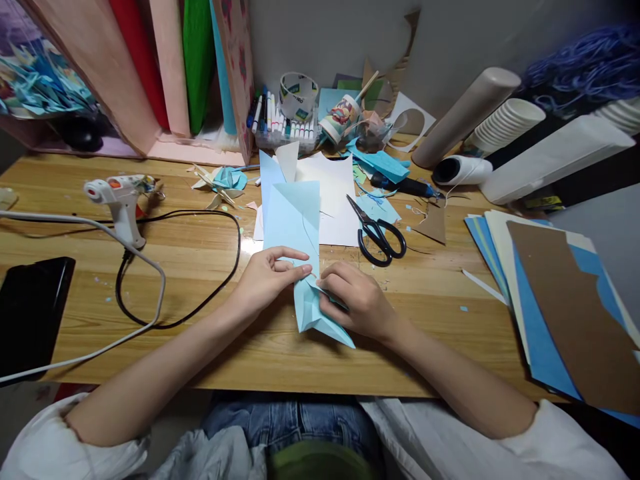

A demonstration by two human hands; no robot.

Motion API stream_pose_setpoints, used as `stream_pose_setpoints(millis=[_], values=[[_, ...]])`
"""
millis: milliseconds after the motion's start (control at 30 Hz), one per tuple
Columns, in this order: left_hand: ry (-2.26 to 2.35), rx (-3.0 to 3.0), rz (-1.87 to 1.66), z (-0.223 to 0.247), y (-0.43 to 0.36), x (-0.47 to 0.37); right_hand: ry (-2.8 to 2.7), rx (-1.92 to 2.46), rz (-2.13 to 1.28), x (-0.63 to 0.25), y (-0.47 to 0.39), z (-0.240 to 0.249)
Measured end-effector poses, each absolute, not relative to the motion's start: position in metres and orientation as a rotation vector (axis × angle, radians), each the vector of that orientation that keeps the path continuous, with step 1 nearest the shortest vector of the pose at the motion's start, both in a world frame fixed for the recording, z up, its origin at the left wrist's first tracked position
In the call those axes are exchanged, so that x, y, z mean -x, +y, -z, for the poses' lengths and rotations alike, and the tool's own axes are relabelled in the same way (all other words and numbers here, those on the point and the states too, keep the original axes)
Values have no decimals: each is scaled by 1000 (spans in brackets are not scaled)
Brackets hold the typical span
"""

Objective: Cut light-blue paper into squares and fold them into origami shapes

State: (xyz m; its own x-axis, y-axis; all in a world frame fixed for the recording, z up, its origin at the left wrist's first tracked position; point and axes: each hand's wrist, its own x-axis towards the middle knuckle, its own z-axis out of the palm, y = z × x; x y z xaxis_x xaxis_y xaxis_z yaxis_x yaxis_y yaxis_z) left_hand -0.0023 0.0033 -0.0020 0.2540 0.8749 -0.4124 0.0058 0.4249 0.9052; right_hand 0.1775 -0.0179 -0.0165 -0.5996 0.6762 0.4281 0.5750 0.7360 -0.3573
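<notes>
A light-blue sheet of paper (293,217) stands out in front of me, with a thin curved line across its face. Its lower part is folded and creased into angled flaps that hang toward the table's front edge. My left hand (267,277) pinches the sheet's middle between thumb and fingers. From the other side, my right hand (353,297) grips the folded part, its fingertips close to my left thumb. Black-handled scissors (377,233) lie partly spread just beyond my right hand. White paper (333,200) lies behind the blue sheet.
A white glue gun (120,203) with a looping cord stands at the left, near a black tablet-like slab (35,313). Markers and a tape roll (299,97) are at the back. Stacked coloured card (565,300) covers the right side; paper scraps (383,163) lie behind the scissors.
</notes>
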Motion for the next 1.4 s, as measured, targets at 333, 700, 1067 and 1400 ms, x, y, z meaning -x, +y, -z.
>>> stream_pose_setpoints(millis=[333, 700, 1067, 1400], values=[[1229, -1012, -751, -7, 3, 3, -2303, 968, -289, -178, -17, 20], [1277, -1180, -633, -1, 3, 3, -2271, 894, -260, -179, -19, 20], [1342, -1242, -675, -5, 2, 3, -1927, 1098, -904, -183, -16, 14], [987, -1120, -379, -9, 12, 16, -1576, 1136, -1287, -185, -8, 18]])
